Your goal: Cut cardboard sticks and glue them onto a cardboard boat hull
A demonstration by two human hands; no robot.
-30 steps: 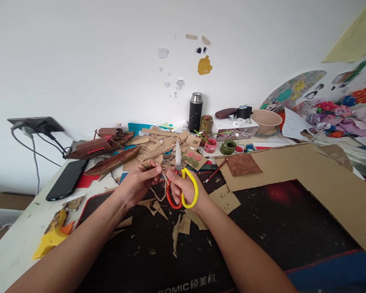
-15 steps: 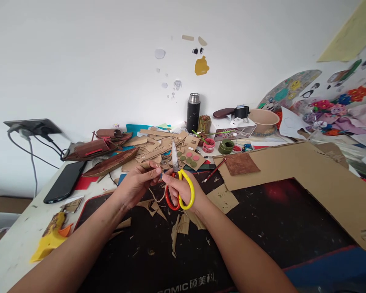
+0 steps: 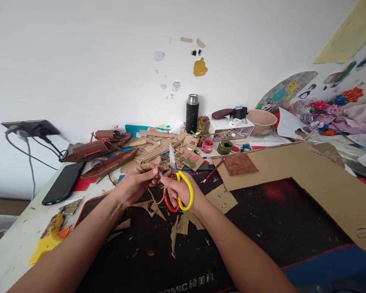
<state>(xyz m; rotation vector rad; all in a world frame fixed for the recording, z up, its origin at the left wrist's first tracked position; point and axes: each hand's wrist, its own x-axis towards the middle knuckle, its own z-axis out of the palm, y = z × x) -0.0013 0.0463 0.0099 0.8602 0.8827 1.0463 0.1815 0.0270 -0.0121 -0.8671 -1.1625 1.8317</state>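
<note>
My right hand (image 3: 180, 190) holds a pair of scissors (image 3: 186, 195) with one yellow and one red handle; the blades point up and away and look closed. My left hand (image 3: 140, 182) is closed in a pinch, its fingertips close to those of my right hand. Between them a thin strand of twine (image 3: 156, 200) is pinched, and its tail hangs in a loop below. Whether the right fingertips also grip the twine is hard to make out. Beneath lie torn cardboard scraps (image 3: 179, 228) on a black desk mat (image 3: 134, 260).
Cardboard strips (image 3: 158, 146) are heaped behind my hands. A phone (image 3: 64, 183), brown cardboard boats (image 3: 110, 162) and a yellow glue gun (image 3: 50, 240) are on the left. At right lies a large cardboard sheet (image 3: 280, 158); a black flask (image 3: 192, 114) and paint jars (image 3: 225, 147) stand at the back.
The view has shifted slightly. The scissor blades tilt a little further left, and both hands stay close together around the twine.
</note>
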